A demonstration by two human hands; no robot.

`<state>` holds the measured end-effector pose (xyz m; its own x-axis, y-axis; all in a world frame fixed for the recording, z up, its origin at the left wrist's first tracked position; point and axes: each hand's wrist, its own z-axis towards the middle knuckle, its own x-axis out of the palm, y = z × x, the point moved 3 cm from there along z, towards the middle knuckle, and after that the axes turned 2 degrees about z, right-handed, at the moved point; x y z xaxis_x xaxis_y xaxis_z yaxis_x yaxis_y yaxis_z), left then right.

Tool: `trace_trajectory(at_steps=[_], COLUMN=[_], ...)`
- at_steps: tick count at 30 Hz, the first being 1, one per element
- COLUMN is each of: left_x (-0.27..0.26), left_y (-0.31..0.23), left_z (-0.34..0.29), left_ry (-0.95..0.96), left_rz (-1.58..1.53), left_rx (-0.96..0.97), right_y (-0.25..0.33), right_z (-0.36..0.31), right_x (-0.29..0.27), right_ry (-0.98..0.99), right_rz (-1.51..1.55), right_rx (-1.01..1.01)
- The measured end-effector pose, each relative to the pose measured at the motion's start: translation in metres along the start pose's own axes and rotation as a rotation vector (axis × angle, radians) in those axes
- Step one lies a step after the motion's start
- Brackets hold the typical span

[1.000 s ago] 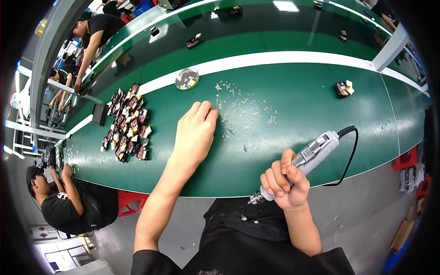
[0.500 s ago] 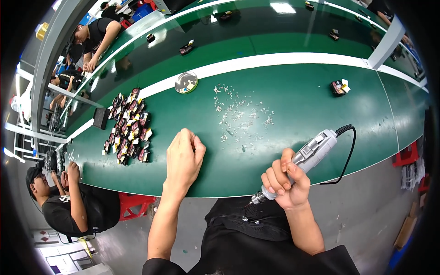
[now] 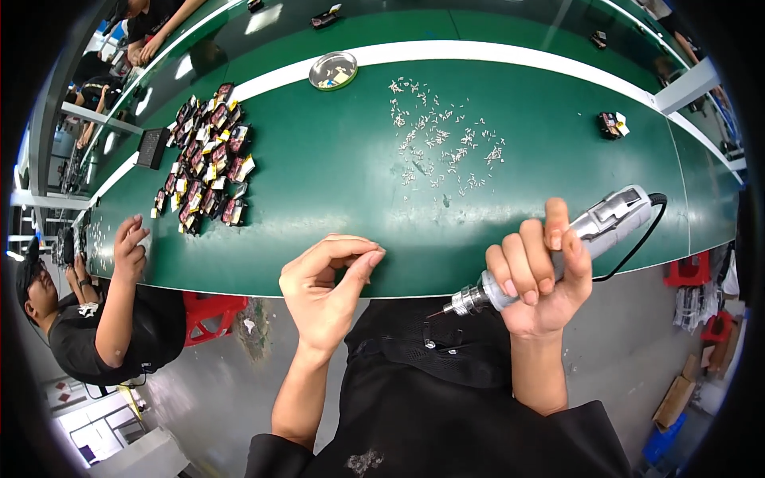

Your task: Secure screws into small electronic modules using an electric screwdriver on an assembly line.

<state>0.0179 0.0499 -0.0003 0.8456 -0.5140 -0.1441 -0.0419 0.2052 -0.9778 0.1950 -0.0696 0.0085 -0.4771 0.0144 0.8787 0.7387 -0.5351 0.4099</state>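
Observation:
My right hand (image 3: 542, 275) is wrapped round a grey corded rotary tool (image 3: 613, 219). Its metal chuck and thin bit point left, past the table's front edge and over my lap. Just over the front edge of the green table (image 3: 335, 167), my left hand (image 3: 327, 287) is closed in a pinch, thumb against fingertips; anything between them is too small to make out. Beyond my hands, many tiny pale slivers (image 3: 438, 135) lie scattered on the tabletop. To the left sits a heap of small black parts with yellow and white tabs (image 3: 203, 163).
A round metal dish (image 3: 333, 70) with small pale pieces stands at the back. One more black part (image 3: 612, 125) lies at the far right. A black box (image 3: 151, 148) is left of the heap. At left sits a co-worker (image 3: 111, 327), one hand raised, near a red stool (image 3: 211, 315).
My left hand has turned from a curled fist into a thumb-and-finger pinch. The right hand and tool have shifted right. My view has tilted downward, and the co-worker's hand has moved.

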Motion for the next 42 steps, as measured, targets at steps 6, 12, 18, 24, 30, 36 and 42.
trace_trajectory(at_steps=[6, 12, 18, 24, 30, 36, 42], left_x=[0.017, 0.028, 0.034, 0.037, 0.034, 0.040, 0.046], left_y=[0.000, -0.006, -0.006, -0.005, -0.011, -0.019, -0.019], left_z=[-0.025, -0.037, -0.041, -0.039, -0.034, -0.025, -0.014], left_ry=[0.148, 0.187, 0.226, 0.248, 0.247, 0.217, 0.228], left_rz=[-0.480, -0.583, -0.600, -0.557, -0.377, 0.084, 0.142], left_rx=[-0.088, -0.134, -0.149, -0.118, -0.122, 0.233, 0.312], right_y=[0.008, 0.008, 0.008, 0.010, 0.011, 0.012, 0.013], right_z=[0.005, 0.004, 0.004, 0.005, 0.004, 0.002, 0.006], right_x=[0.034, 0.045, 0.044, 0.040, 0.038, 0.027, 0.013], right_ry=[0.015, 0.021, -0.010, -0.009, -0.014, -0.016, -0.070], right_rz=[0.000, -0.020, -0.037, -0.037, -0.071, -0.088, -0.027], right_rx=[-0.140, -0.211, -0.226, -0.231, -0.219, -0.210, -0.197])
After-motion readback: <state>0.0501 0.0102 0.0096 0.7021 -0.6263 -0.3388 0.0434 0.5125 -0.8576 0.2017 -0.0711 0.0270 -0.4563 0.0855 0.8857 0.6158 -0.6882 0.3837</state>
